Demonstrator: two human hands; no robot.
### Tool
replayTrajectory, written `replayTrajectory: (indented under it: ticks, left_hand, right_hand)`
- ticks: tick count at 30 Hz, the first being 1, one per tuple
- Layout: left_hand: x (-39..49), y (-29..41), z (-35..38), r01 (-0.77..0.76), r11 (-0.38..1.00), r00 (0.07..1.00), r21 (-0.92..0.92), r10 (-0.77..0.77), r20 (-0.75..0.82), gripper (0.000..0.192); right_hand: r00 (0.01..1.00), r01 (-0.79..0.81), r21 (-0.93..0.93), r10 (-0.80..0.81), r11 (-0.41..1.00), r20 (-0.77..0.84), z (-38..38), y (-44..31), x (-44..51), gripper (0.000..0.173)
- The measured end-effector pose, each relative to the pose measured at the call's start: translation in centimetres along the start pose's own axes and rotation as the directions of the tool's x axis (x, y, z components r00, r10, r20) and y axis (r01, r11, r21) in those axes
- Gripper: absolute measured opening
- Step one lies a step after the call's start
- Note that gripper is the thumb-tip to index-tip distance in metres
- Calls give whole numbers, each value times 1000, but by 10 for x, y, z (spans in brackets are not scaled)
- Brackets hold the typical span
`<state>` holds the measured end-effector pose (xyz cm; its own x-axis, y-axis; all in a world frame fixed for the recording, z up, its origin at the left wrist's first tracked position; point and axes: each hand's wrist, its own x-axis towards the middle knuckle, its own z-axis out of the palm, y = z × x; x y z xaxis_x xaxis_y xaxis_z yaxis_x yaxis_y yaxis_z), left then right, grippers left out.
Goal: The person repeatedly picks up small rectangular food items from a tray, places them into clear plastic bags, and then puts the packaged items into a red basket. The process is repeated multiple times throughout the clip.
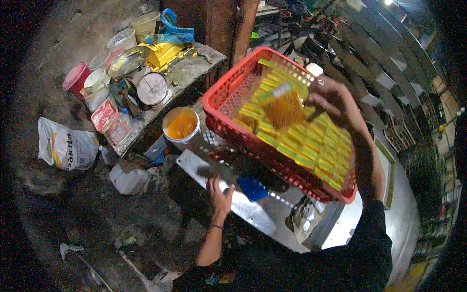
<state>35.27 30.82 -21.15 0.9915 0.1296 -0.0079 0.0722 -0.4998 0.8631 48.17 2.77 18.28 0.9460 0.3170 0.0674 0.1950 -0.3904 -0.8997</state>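
My left hand point(220, 197) is over a long shiny metal strip point(248, 210), fingers spread and holding nothing. Beside it lies a blue object point(252, 188), too blurred to name. Reaching over the right side of a red plastic basket point(239, 124), my right hand point(330, 100) is smeared by motion. Close to its fingers is a brown, blurred packet-like thing point(284, 111); whether I grip it cannot be made out. Rows of yellow-and-green small packs point(306, 146) fill most of the basket. Its far left corner shows bare mesh.
A white bucket point(181, 125) with orange contents stands left of the basket. A worn table point(197, 67) holds tubs, a metal bowl point(128, 62), a round lid point(152, 88) and yellow wrapping point(164, 54). A white printed sack point(67, 146) sits on the floor.
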Motion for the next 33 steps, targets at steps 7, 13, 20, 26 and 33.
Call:
replayTrajectory:
  ticks: [7,13,20,26,33]
  left_hand:
    - [7,10,10,-156,963,968,218,193,-159,60]
    - [13,13,6,-116,966,981,231,147,-123,59]
    - [12,11,8,-129,965,974,227,166,-154,56]
    - [13,4,17,-157,964,950,213,206,-233,52]
    - [11,5,14,-167,959,958,230,213,-191,52]
  right_hand:
    - [958,169,-364,-240,916,-158,-41,100,200,31]
    - [941,108,-587,-273,802,-200,-69,198,237,3]
    - [962,271,-936,-105,225,254,-114,215,287,25]
    - [821,504,-160,-414,849,393,-72,290,340,25]
    - [848,95,-995,-525,28,66,-37,196,291,15]
